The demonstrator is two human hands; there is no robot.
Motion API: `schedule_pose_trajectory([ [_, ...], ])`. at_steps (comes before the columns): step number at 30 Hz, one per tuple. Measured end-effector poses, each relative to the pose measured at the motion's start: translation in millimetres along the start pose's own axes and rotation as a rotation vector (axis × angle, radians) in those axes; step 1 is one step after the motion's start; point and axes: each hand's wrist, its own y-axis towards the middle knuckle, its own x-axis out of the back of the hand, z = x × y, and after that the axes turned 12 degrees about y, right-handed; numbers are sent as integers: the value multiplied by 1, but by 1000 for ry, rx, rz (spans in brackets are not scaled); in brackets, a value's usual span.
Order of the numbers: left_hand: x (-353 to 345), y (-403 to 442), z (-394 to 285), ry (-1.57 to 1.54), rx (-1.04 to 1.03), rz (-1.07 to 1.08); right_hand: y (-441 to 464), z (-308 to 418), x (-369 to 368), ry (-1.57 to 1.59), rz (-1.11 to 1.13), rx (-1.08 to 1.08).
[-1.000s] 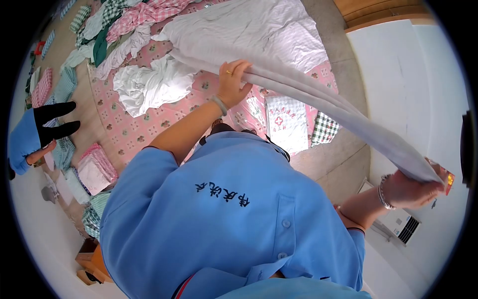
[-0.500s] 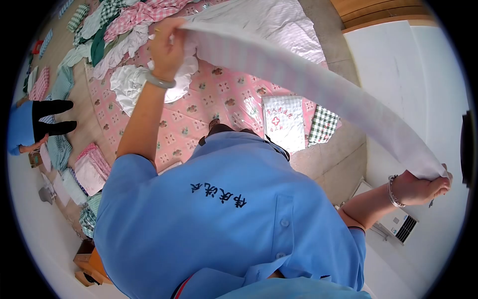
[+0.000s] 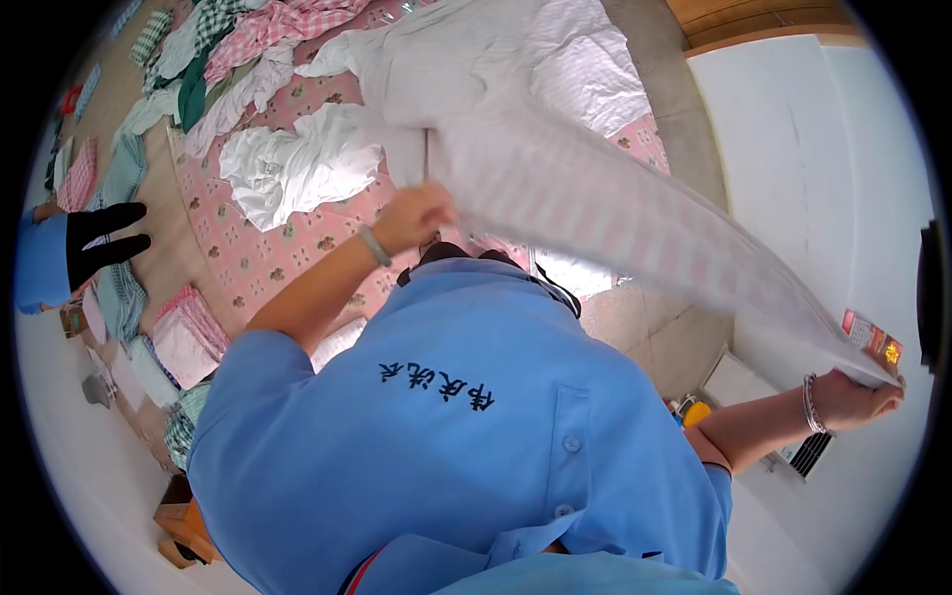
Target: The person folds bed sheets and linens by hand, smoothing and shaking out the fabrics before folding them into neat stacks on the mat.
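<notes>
We hold an unfolded sheet [image 3: 615,198], left hand [image 3: 416,214] and right hand [image 3: 861,400] closed on it; at left, a folded stack [image 3: 188,347], rumpled cloth [image 3: 297,164] beyond

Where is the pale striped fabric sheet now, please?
In the head view, the pale striped fabric sheet slants rightward from above the pink floral mat, beside the person's left hand, down to the right hand, which holds its end.

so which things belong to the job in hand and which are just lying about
Job:
pale striped sheet
right hand, gripping one end
left hand, at its edge

Apparently lying about:
crumpled white cloth
pink gingham cloth
folded pink stack
</notes>
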Motion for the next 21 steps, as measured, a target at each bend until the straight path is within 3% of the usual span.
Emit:
schedule_pose_trajectory([
  [1,-14,0,-6,-2,-37,115,-16,7,-54,-167,-169,131],
  [5,-39,10,-6,106,-101,182,-12,21,-66,-69,-120,245],
  [8,-70,12,59,312,-58,3,-7,27,-59,37,-121,229],
  [9,-74,12,95,403,-63,-66,4,28,-27,130,47,146],
  [10,-68,11,127,257,214,-12,2,22,-33,126,45,145],
  [12,-22,50,198,474,496,-102,2,2,-51,-160,-259,292],
  [13,28,85,219,828,325,-415,22,-12,2,-100,-198,182],
  [14,87,110,264,662,492,-536,29,-23,16,-98,-205,178],
  [15,146,152,149,637,301,-800,33,-36,25,-75,-248,154],
  [16,186,173,116,689,255,-848,40,-50,36,-48,-290,128],
  [18,206,200,15,610,-111,-892,54,-79,91,-113,-342,116],
  [20,190,209,42,898,-134,-659,68,-110,135,-71,-523,57],
  [21,171,213,73,1052,-139,-513,64,-119,127,-278,-545,71],
])
